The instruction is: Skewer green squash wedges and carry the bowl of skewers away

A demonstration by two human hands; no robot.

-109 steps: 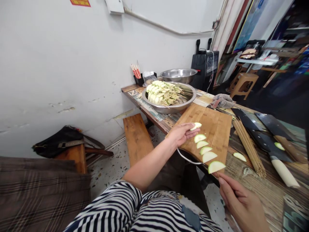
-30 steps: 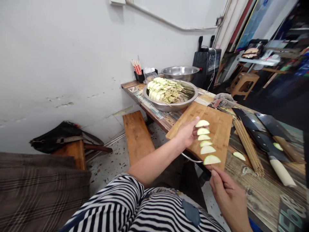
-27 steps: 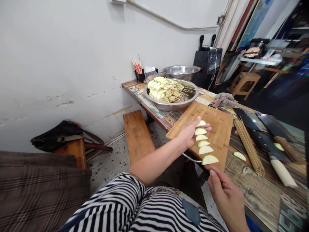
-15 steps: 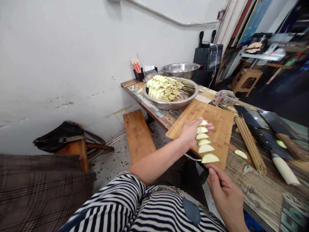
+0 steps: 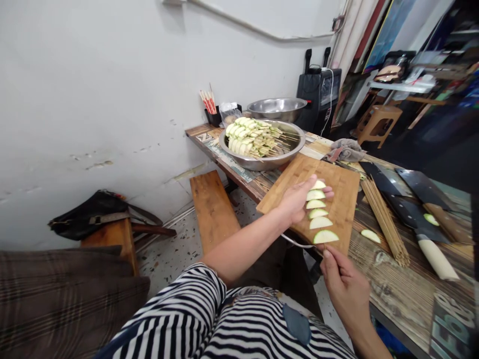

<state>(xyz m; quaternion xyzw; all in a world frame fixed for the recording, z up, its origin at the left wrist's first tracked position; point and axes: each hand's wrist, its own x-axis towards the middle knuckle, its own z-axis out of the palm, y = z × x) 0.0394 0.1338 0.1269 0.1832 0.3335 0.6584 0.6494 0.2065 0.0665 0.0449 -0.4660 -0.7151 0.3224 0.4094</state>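
A skewer of pale, green-edged slices is held over the cutting board at the counter's near edge, its near end pinched between the thumb and fingers of the right hand, while the left hand, partly open, has its thumb and fingers around the farthest slice. Toward the counter's left end, by the near edge, a metal basin holds a heap of filled skewers, their bare sticks pointing right. Behind it are a second metal basin and, near the far left corner, a black holder with red-and-white paper-wrapped sticks upright in it.
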